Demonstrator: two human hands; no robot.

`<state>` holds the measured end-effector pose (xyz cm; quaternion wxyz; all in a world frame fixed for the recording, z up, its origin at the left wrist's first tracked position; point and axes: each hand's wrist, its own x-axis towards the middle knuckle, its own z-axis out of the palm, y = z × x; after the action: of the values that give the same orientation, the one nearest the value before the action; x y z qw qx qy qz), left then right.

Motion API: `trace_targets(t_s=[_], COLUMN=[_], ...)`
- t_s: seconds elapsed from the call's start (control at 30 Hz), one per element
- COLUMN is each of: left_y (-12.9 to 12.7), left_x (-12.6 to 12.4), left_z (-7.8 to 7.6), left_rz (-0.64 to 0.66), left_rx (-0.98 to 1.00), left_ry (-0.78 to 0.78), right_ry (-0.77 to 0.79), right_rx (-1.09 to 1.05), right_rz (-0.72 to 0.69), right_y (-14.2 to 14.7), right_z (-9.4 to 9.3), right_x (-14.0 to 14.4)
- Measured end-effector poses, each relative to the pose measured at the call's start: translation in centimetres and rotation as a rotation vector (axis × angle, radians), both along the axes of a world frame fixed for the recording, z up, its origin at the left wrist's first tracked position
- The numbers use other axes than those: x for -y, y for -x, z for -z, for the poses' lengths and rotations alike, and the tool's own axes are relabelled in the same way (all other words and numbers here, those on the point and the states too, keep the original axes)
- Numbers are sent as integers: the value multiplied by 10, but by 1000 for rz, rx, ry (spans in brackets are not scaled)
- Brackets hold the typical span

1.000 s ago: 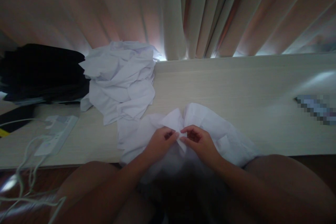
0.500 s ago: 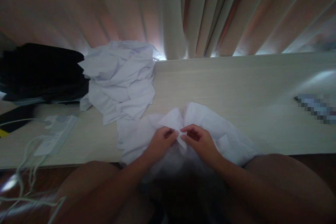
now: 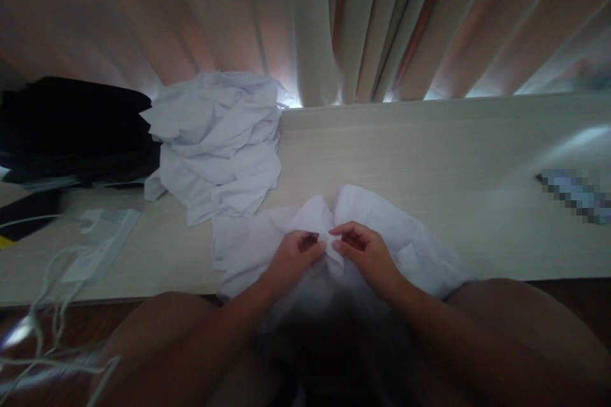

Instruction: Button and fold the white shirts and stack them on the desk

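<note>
A white garment [image 3: 396, 235] lies bunched at the near edge of the pale wooden table [image 3: 405, 159] and hangs down toward my lap. My left hand [image 3: 292, 255] and my right hand [image 3: 365, 253] meet at its middle. Both pinch the same small fold of white cloth between thumb and fingers, the fingertips almost touching. The lower part of the garment is lost in shadow between my forearms.
A heap of crumpled white clothes [image 3: 217, 140] sits at the back left, beside a stack of dark clothes [image 3: 71, 130]. A white power strip [image 3: 102, 243] with trailing cables lies at the left edge. Curtains [image 3: 334, 19] hang behind. A blurred flat object [image 3: 575, 194] lies far right.
My two hands have drawn closer together on the fold of cloth, closing the small gap between the fingertips. Nothing else has moved.
</note>
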<state>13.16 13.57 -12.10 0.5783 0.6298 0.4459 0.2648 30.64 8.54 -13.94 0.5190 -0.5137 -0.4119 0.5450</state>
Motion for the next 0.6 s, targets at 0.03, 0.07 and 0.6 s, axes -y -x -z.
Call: trace_targets(t_s=[0.03, 0.07, 0.6], left_y=[-1, -1, 0], left_x=[1, 1, -2], left_z=[0, -1, -7], left_rz=[-22, -43, 19], left_rx=[2, 2, 89], left_ry=[-10, -19, 129], right_ry=[4, 6, -35], right_rx=[3, 11, 253], right_rz=[2, 4, -25], right_y=[0, 0, -3], right_z=[0, 0, 2], right_x=[0, -1, 2])
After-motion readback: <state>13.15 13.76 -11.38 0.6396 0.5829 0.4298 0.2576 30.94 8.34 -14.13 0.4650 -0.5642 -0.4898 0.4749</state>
